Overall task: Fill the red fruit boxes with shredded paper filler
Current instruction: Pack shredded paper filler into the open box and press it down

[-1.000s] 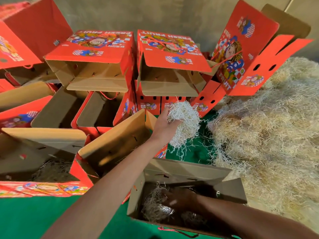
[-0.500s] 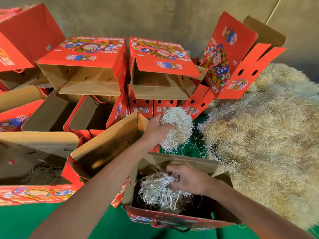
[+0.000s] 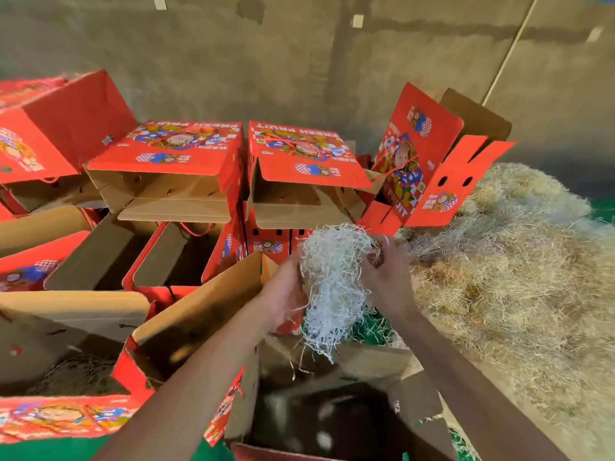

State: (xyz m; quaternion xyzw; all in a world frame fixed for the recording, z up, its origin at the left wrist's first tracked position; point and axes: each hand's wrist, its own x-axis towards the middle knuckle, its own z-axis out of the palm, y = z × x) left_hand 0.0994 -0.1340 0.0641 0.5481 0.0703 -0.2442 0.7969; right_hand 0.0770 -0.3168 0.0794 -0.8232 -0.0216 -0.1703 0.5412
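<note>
A white clump of shredded paper [image 3: 332, 281] hangs between both hands above the open red fruit box [image 3: 409, 417] nearest me. My left hand [image 3: 286, 294] grips the clump's left side. Fingers of my right hand [image 3: 386, 274] are curled into its right side. Loose strands dangle down toward the box's opening. The inside of that box is dark and blurred. A big pile of straw-coloured shredded paper [image 3: 519, 281] lies on the right.
Many red fruit boxes with open flaps crowd the left and back: a stacked pair [image 3: 173, 168] [image 3: 303, 168], a tilted one [image 3: 429, 161] at the pile's edge, one with filler [image 3: 76, 377] at lower left. Green floor [image 3: 43, 450] shows below. A concrete wall [image 3: 299, 61] stands behind.
My right hand came up out of the near box, leaving its filler there, and took hold of the clump my left hand held. The view tilted up.
</note>
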